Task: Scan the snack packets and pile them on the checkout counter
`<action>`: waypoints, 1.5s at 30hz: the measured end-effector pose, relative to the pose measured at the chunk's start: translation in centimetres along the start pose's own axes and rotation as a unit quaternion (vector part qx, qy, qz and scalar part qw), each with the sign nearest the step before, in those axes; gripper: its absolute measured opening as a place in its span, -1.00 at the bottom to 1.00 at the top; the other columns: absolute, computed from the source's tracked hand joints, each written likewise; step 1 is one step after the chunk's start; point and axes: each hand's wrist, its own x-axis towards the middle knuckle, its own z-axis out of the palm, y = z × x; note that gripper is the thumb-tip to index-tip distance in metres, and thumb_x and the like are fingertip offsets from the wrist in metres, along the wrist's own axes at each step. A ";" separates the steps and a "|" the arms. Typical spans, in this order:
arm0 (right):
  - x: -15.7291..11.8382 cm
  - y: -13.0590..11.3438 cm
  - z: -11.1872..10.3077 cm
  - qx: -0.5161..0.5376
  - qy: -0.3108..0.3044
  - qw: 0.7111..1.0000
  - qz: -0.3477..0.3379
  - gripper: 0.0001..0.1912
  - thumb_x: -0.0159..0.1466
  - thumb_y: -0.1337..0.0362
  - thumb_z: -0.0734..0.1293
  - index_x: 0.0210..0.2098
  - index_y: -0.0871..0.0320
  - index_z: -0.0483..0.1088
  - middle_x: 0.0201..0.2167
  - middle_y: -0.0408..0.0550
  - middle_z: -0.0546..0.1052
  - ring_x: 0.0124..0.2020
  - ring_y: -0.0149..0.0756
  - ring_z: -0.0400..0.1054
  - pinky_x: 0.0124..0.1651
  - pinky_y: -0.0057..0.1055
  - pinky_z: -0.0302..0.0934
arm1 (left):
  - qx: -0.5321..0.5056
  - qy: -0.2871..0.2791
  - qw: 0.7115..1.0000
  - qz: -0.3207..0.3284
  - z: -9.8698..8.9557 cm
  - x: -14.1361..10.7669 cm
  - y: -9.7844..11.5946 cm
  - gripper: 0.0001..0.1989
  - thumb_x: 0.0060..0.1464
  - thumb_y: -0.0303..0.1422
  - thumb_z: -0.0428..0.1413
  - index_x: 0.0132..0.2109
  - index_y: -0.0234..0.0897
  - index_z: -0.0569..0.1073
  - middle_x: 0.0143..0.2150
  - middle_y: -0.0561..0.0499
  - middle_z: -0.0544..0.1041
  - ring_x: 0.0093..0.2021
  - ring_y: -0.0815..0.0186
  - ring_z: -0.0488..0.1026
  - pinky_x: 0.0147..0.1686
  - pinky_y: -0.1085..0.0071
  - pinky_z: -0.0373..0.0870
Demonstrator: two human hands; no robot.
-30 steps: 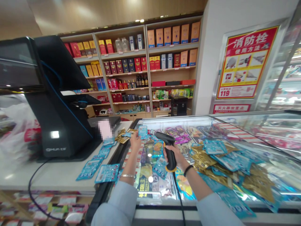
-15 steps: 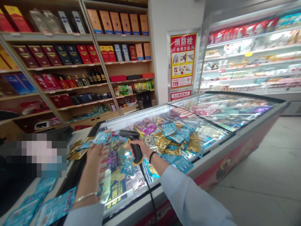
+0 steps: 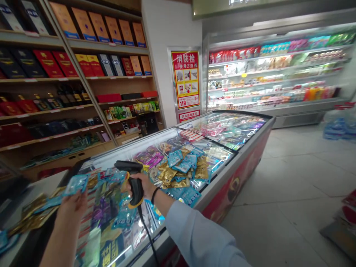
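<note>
My right hand is wrapped round the grip of a black and yellow barcode scanner, whose head points left and whose cable hangs down. My left hand pinches a shiny blue snack packet over the near left side of the freezer. Beyond my right hand, blue and gold packets lie heaped on the glass lid of the chest freezer. Gold and blue packets lie on the counter left of my left hand.
Shelves of boxed bottles line the wall at the left. A red and yellow sign hangs on the pillar. At the back right stands a lit open fridge. Wrapped bottles rest on the tiled floor.
My view has swung to the right, so shelves, freezer and hands sit further left in the picture. The blue packet at my left hand shows more clearly. The scanner stays in my right hand.
</note>
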 end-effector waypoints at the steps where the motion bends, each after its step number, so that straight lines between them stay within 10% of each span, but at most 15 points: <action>1: -0.2 -0.3 0.3 0.007 0.008 1.000 -0.009 -0.75 0.04 0.10 0.25 -0.42 0.17 0.28 -0.66 -0.20 0.34 -0.69 -0.38 0.24 -0.62 -0.46 0.18 | -0.019 0.017 0.999 -0.032 0.8 -0.6 0.4 -0.79 -0.05 -0.59 0.04 -0.42 -0.23 0.15 -0.57 0.15 0.30 -0.44 0.42 0.36 -0.25 0.31 0.50; 12: -7.3 -9.4 -1.5 0.000 0.057 0.987 -0.153 -0.78 0.09 0.12 0.23 -0.40 0.15 0.27 -0.69 -0.24 0.33 -0.74 -0.42 0.20 -0.69 -0.51 0.10 | -0.171 -0.131 0.966 -0.143 15.1 -12.7 6.5 -0.54 -0.11 -0.64 0.11 -0.04 -0.21 0.33 -0.38 0.08 0.43 -0.33 0.46 0.46 -0.16 0.48 0.43; 19: -13.4 -14.9 -6.4 -0.036 0.153 0.957 -0.245 -0.79 0.11 0.11 0.24 -0.41 0.14 0.27 -0.70 -0.24 0.32 -0.76 -0.42 0.19 -0.68 -0.50 0.10 | -0.167 -0.249 0.951 -0.072 21.8 -18.2 6.7 -0.14 -0.15 -0.46 0.22 0.31 -0.08 0.10 -0.43 0.16 0.38 -0.43 0.49 0.41 -0.28 0.52 0.40; 24: -16.9 -15.2 -10.9 -0.045 0.222 0.937 -0.266 -0.77 0.10 0.11 0.25 -0.40 0.16 0.29 -0.70 -0.25 0.32 -0.76 -0.44 0.17 -0.69 -0.51 0.06 | 0.065 -0.323 0.941 0.072 23.6 -19.0 4.1 -0.37 -0.08 -0.19 0.16 0.17 -0.26 0.36 -0.32 -0.02 0.49 -0.32 0.27 0.47 -0.19 0.30 0.42; 30: -18.4 -13.9 -14.7 -0.046 0.281 0.928 -0.242 -0.74 0.06 0.09 0.29 -0.41 0.17 0.31 -0.71 -0.23 0.34 -0.77 -0.43 0.19 -0.70 -0.50 0.08 | 0.360 -0.286 0.832 0.311 23.9 -19.9 2.0 -0.49 0.12 -0.06 -0.05 0.10 -0.20 0.45 0.02 -0.23 0.48 0.11 -0.06 0.30 0.12 -0.08 0.15; 36: -18.6 -13.4 -15.5 -0.034 0.298 0.927 -0.227 -0.73 0.04 0.07 0.28 -0.43 0.16 0.30 -0.72 -0.23 0.35 -0.79 -0.43 0.18 -0.72 -0.50 0.08 | 0.453 -0.297 0.773 0.332 23.7 -20.8 0.9 -0.44 0.17 0.00 -0.11 0.23 -0.08 0.32 0.23 -0.27 0.31 0.22 -0.13 0.18 0.09 -0.14 0.13; 45: -19.1 -13.6 -14.8 -0.013 0.316 0.928 -0.195 -0.71 0.11 0.06 0.24 -0.52 0.17 0.30 -0.73 -0.20 0.32 -0.74 -0.44 0.16 -0.66 -0.49 0.09 | 0.408 -0.322 0.781 0.347 23.7 -20.5 1.2 -0.43 0.15 -0.03 -0.06 0.24 -0.15 0.30 0.29 -0.27 0.22 0.25 -0.05 0.20 0.17 -0.01 0.15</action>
